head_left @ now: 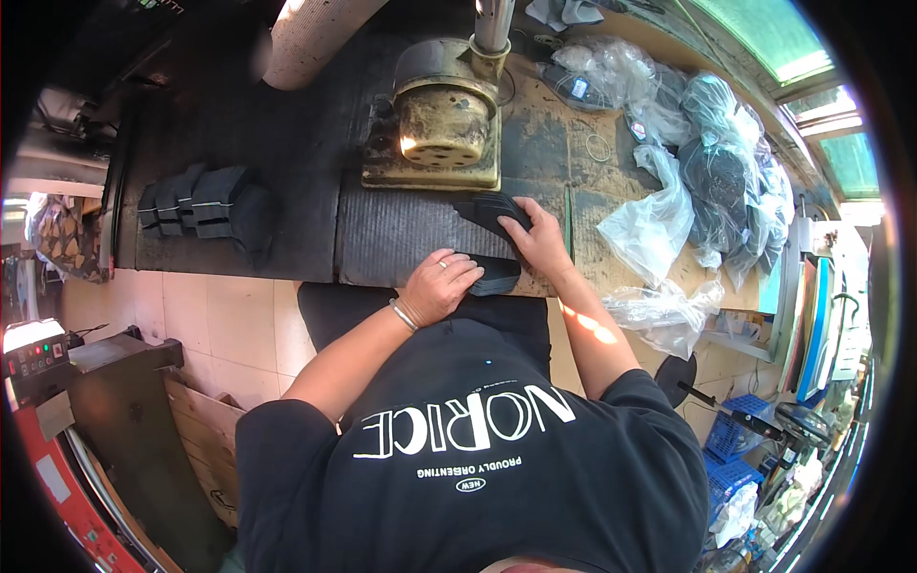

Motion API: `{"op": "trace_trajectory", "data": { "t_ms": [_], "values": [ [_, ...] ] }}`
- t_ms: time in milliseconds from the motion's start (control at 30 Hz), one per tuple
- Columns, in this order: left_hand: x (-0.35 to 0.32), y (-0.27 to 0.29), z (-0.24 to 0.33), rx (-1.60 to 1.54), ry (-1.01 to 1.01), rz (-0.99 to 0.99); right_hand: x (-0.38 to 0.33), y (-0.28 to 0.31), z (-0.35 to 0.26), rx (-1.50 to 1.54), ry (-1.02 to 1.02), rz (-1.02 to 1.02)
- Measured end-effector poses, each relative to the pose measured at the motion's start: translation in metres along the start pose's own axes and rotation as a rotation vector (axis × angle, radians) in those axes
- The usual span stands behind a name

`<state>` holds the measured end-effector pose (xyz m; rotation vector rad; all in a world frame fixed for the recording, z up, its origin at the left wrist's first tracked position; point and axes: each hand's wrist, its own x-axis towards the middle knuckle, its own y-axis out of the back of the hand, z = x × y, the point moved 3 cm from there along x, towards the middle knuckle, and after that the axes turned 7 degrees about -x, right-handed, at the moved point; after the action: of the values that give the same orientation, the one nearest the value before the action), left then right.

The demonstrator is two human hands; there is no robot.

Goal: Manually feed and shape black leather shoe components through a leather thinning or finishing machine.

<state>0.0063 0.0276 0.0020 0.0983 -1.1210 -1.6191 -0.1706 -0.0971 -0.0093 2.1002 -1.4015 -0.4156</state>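
My right hand (540,239) grips the right end of a stack of black flat pieces (485,209), thumb on the near side and fingers over the far side. Closer to me, at the table's front edge, lies a second stack of dark flat pieces (497,277). My left hand (439,286), a ring and a bracelet on it, closes its fingers over that stack's left end; the fingertips' undersides are hidden. Just beyond both stacks stands a worn cream-coloured machine (444,124) with a round head and a square base. The exact kind of the pieces cannot be made out.
Bundles of black pieces (205,202) lie on the dark table (296,205) to the left. Clear plastic bags (721,162) with dark contents crowd the right side. A thick pipe (315,38) hangs at the far side. Blue crates (735,430) stand low right; a red machine (76,497) stands low left.
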Motion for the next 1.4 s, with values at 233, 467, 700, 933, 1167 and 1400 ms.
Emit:
{"op": "trace_trajectory", "data": {
  "t_ms": [233, 467, 700, 933, 1167, 1400],
  "values": [
    [0.006, -0.004, -0.004, -0.055, 0.109, -0.04, -0.008, -0.002, -0.018, 0.104, -0.022, -0.179],
    [0.023, 0.001, -0.022, -0.017, 0.257, 0.145, -0.012, -0.016, -0.003, 0.15, 0.088, -0.055],
    [0.029, -0.005, -0.041, -0.028, 0.267, 0.033, 0.004, -0.026, -0.001, 0.511, -0.041, 0.013],
    [0.033, -0.007, -0.025, 0.086, 0.372, -0.025, -0.035, -0.008, -0.022, -0.086, 0.227, 0.061],
    [0.039, -0.007, -0.027, 0.039, 0.366, -0.073, -0.029, -0.014, -0.016, -0.243, 0.277, -0.163],
    [0.049, 0.013, -0.03, 0.029, 0.299, -0.106, -0.016, 0.004, -0.027, -0.235, 0.292, -0.125]
  ]
}}
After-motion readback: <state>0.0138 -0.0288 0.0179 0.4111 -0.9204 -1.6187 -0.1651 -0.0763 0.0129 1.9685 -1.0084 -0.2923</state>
